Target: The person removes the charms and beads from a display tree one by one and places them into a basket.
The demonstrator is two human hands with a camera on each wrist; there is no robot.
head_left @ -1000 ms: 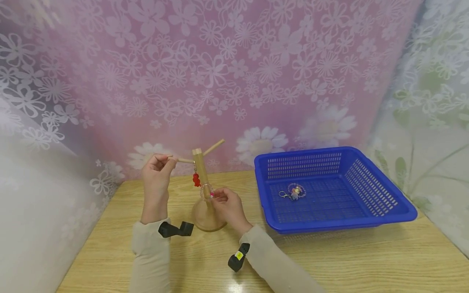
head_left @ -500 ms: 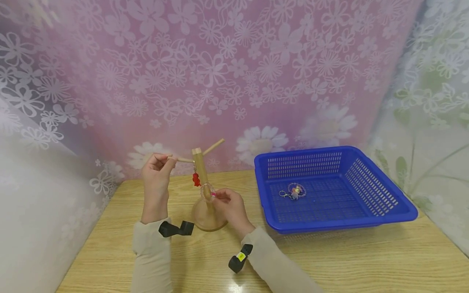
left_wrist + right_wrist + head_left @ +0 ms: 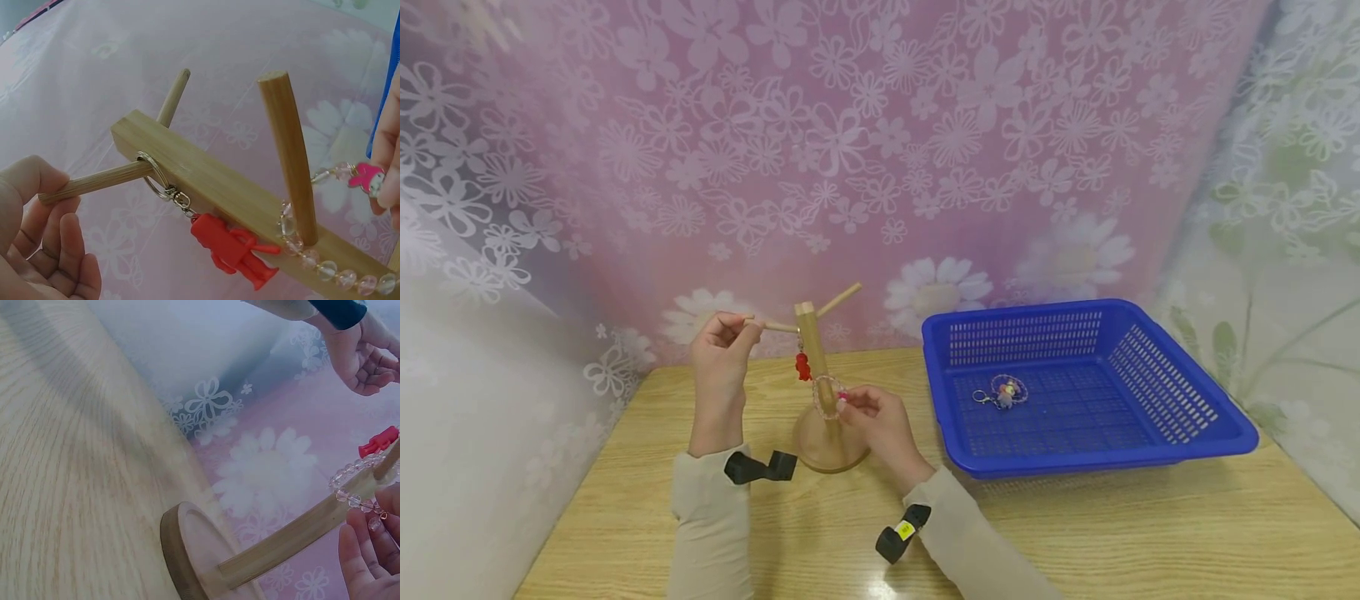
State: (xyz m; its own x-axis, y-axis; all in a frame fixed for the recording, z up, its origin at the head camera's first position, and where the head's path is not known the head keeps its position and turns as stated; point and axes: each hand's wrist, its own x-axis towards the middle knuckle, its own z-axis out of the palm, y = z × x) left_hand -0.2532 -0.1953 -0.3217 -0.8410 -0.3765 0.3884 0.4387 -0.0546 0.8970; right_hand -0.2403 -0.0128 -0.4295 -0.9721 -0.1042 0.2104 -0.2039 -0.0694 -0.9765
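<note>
A wooden stand with a round base and several pegs stands on the table. My left hand pinches the tip of its upper left peg between thumb and finger. From that peg hangs a red figure keychain by its metal ring, close to the post. A bracelet of clear and pinkish beads loops around a lower peg that points toward me. With thumb and fingers, my right hand holds the bracelet at its pink charm, out to the right of the post.
To the right sits a blue plastic basket with slotted walls. Inside lies a keychain with a beaded loop and a gold-toned clasp. Behind the wooden table hangs a pink floral backdrop.
My right hand has shifted slightly to the right, drawing the charm side of the bracelet with it. The left hand stays at the peg's tip.
</note>
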